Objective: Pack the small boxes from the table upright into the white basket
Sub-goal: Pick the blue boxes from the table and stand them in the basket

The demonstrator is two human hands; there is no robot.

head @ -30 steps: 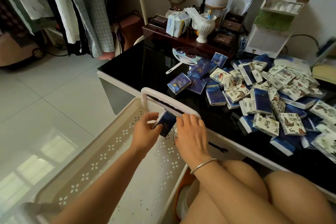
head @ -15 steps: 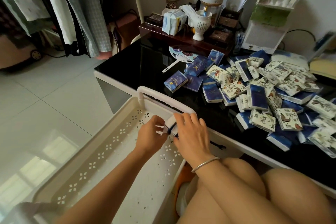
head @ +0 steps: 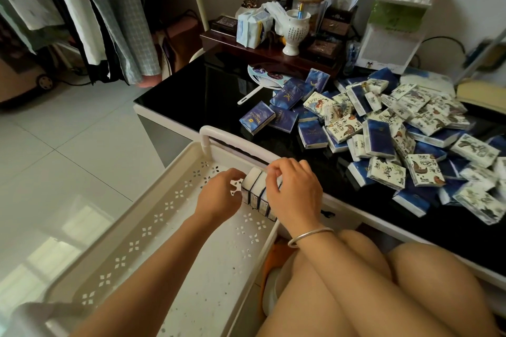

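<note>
A short row of small boxes (head: pixel 255 188) stands upright in the far corner of the white basket (head: pixel 153 223), white top edges facing up. My left hand (head: pixel 220 194) presses against the row's left end. My right hand (head: pixel 294 190) lies over the row's right part, fingers curled on the boxes, a silver bangle on its wrist. A big heap of small blue boxes and white patterned boxes (head: pixel 388 139) covers the black table (head: pixel 208 90) to the right. One blue box (head: pixel 256 117) lies apart at the heap's left edge.
The basket's handle (head: pixel 219 135) rises beside the table's front edge. A white hand fan (head: pixel 264 78), a wooden tray with a white cup (head: pixel 294 29) and a globe ornament stand at the table's back. Clothes hang at the left over the tiled floor. My knees are at the lower right.
One second ago my hands held a single blue box over the basket's corner. Now that box stands in the upright row, and both hands press on the row.
</note>
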